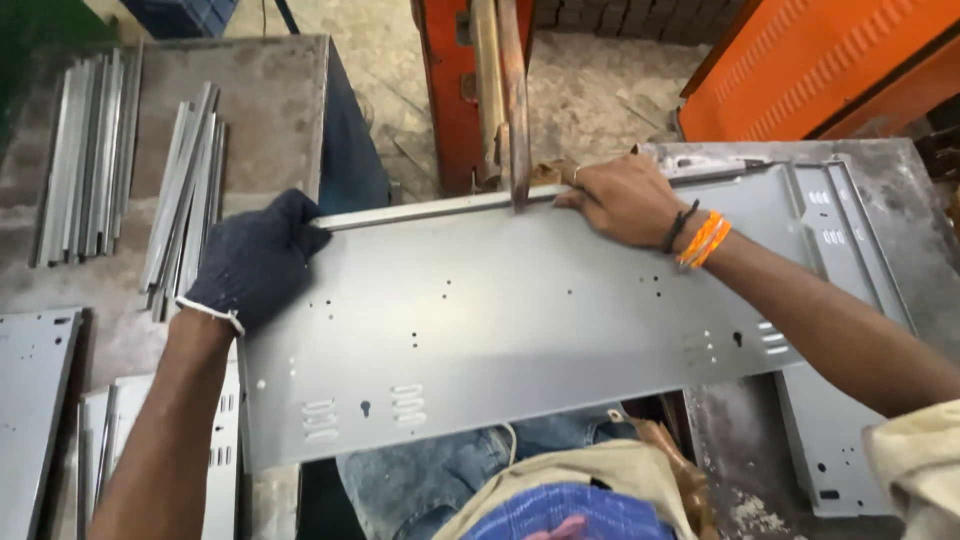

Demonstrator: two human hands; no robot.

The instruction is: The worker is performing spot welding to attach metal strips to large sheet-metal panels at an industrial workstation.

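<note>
A long grey sheet-metal panel (520, 320) with punched holes and slots lies across in front of me, over my lap. My left hand (258, 262), in a dark knit glove, grips the panel's far left corner by its folded edge. My bare right hand (622, 198), with a dark band and orange thread at the wrist, presses on the far edge near the middle. Just left of that hand a vertical metal rod (515, 110) of an orange machine (450, 90) meets the panel's folded edge.
Two bundles of thin metal strips (95, 150) (188, 195) lie on a grey table (270, 110) at the left. More punched panels are stacked at the lower left (40, 400) and under the panel at the right (840, 230). An orange cabinet (830, 60) stands at the back right.
</note>
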